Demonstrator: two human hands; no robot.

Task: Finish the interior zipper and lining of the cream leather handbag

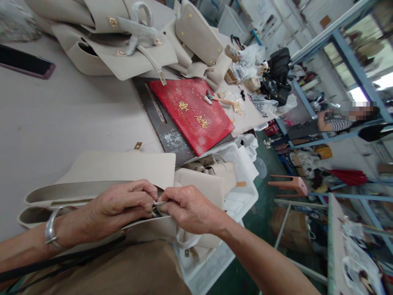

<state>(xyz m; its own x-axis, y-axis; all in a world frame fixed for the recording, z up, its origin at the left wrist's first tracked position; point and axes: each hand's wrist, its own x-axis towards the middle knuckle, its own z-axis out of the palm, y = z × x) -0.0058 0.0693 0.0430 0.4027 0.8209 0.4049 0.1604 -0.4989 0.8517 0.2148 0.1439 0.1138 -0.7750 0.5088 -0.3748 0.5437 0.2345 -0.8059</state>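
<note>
A beige leather handbag lies open at the near table edge, its flap spread flat. My left hand and my right hand meet at the bag's near edge. Both pinch a small metal ring fitting between their fingertips. A silver bangle sits on my left wrist. What lies under the fingers is hidden.
A red board with small gold fittings lies on a dark plate mid-table. More beige bags are piled at the far side. A phone lies at the left. A white bin holds bags at the right. A seated person is far right.
</note>
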